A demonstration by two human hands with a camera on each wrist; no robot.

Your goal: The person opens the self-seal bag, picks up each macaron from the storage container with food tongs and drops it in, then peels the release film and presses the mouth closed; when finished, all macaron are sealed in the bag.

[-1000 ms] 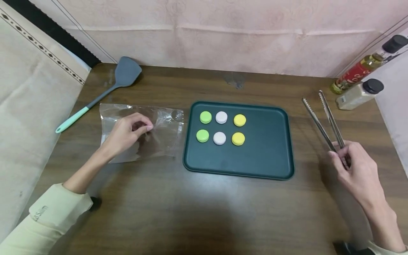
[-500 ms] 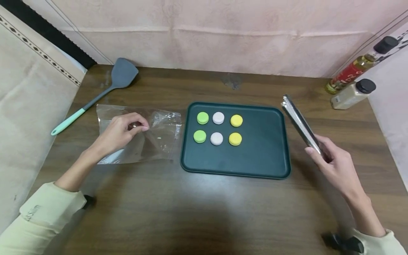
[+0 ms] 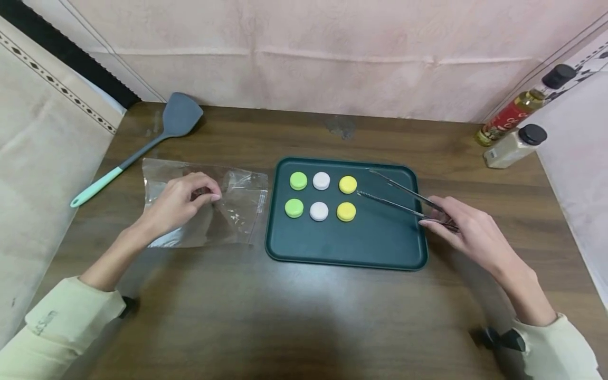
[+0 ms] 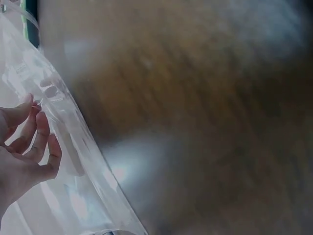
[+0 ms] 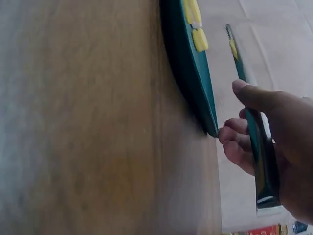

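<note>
My right hand (image 3: pixel 475 229) grips metal tongs (image 3: pixel 401 207) that reach in over the right part of a dark green tray (image 3: pixel 380 253). The tongs' arms are spread, with tips just right of two yellow round macaron-like pieces (image 3: pixel 346 211). Beside those on the tray lie two white pieces (image 3: pixel 319 211) and two green ones (image 3: pixel 294 208). Left of the tray, a clear plastic bag (image 3: pixel 237 216) lies flat, its upper film pinched between thumb and fingers of my left hand (image 3: pixel 182 200). The left wrist view also has the bag (image 4: pixel 88 196) at the fingertips.
A spatula (image 3: pixel 180 116) with a grey head and mint handle lies at the back left. At the back right stand an oil bottle (image 3: pixel 508 119) with a red label and a black-capped jar (image 3: pixel 513 148). Pale cloth (image 3: pixel 332 58) hangs behind the wooden table (image 3: pixel 266 327).
My right hand has carried the tongs leftward from beside the tray to over it; their arms closed together midway and are spread again now. My left hand stays on the bag.
</note>
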